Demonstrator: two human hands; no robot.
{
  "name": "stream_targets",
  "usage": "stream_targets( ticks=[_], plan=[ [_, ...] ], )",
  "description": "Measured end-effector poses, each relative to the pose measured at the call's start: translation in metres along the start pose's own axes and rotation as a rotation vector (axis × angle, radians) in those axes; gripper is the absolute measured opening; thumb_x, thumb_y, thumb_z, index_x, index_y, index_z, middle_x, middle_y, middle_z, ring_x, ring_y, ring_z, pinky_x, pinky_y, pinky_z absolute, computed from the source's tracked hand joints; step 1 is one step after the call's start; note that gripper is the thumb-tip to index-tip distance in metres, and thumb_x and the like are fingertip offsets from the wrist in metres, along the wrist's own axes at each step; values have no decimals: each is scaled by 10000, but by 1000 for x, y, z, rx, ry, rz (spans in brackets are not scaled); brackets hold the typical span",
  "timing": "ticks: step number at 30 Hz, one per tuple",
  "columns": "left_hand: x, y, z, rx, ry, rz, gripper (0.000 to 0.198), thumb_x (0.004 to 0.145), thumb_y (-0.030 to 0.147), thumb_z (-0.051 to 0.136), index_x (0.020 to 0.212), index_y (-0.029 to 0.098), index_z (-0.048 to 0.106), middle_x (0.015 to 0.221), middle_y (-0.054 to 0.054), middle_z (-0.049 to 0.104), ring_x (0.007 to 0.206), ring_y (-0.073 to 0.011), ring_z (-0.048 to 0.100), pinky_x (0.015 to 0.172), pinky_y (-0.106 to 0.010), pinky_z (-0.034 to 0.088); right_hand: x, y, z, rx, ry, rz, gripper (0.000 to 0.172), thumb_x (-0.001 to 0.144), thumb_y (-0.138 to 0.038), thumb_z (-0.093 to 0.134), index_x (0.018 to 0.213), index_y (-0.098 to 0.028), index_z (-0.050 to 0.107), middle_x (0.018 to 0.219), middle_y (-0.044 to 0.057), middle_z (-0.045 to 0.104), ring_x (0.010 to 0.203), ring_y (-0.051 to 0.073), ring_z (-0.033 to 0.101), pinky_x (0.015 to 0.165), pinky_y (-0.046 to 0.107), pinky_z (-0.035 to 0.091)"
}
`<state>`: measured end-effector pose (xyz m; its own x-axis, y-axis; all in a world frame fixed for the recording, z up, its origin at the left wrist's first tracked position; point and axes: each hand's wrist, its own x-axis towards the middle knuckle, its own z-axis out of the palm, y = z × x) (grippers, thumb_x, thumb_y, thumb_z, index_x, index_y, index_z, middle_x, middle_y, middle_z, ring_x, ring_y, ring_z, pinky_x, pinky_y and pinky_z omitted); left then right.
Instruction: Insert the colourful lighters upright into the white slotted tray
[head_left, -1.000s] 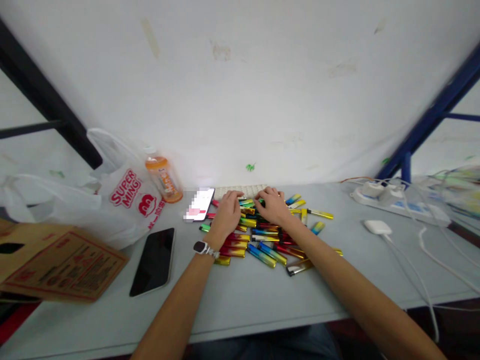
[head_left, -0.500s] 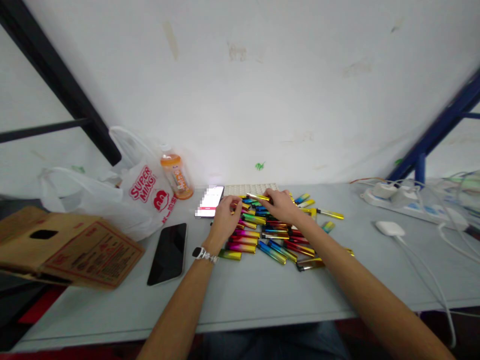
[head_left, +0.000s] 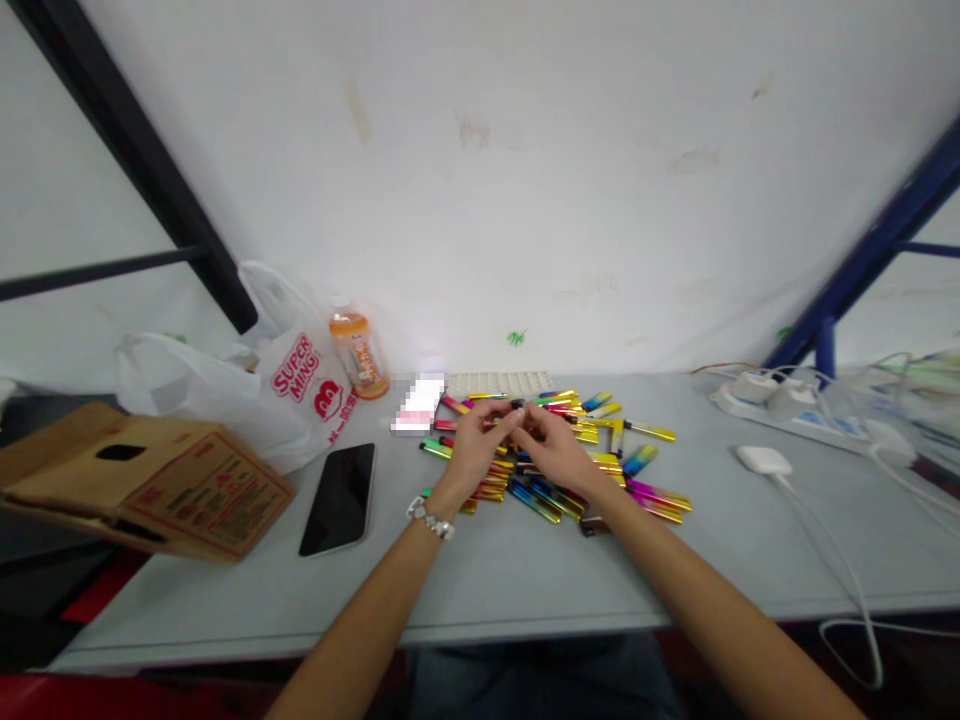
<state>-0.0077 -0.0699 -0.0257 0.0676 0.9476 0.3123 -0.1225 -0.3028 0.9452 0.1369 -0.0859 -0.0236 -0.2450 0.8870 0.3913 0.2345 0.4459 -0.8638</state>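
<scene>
I have the left hand [head_left: 478, 440] and right hand [head_left: 553, 445] together, fingertips pinching a small dark piece [head_left: 517, 404], over the lighters [head_left: 537, 500] spread on the desk [head_left: 525, 590]; near left, a dark-screened phone [head_left: 338, 498]; far right, a power strip [head_left: 810, 425].

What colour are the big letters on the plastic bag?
Red letters on a white bag, seen best in the head view.

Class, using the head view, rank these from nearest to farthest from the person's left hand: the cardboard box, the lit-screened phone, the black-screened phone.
1. Lit-screened phone: just to the left of the left hand.
2. Black-screened phone: farther left and lower in the view.
3. Cardboard box: farthest left, past the black-screened phone.
</scene>
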Motion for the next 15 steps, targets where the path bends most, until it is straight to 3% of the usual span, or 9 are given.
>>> stream_targets(
  ticks=[3,6,9,15],
  plan=[
    [-3,3,0,124,-3,110,223,780,356,723,887,164,692,894,-35,643,740,-131,606,647,-255,508,-1,-4,11,449,-36,87,219,848,-439,543,862,-223,513,764,-7,558,688,164,533,616,291,433],
    [-5,8,-6,322,-85,331,166,812,260,688,959,183,699,1012,-61,622,909,-163,610,766,-283,517,-2,-9,18,630,-34,182,311,878,-520,460,782,-226,490,604,-35,442,522,144,428,471,271,349],
    [-6,13,-13,421,-188,466,218,855,191,616,1067,187,669,1035,-74,632,914,-163,595,819,-306,504,-5,-9,20,446,98,157,440,896,-581,461,657,-212,451,535,-52,333,478,108,302,451,261,236],
    [-5,12,-15,489,-139,456,130,886,170,543,918,167,668,894,-54,644,808,-154,589,716,-275,480,-6,4,20,116,255,98,433,872,-512,517,587,-207,402,534,-56,327,518,97,297,502,264,217]
  ],
)
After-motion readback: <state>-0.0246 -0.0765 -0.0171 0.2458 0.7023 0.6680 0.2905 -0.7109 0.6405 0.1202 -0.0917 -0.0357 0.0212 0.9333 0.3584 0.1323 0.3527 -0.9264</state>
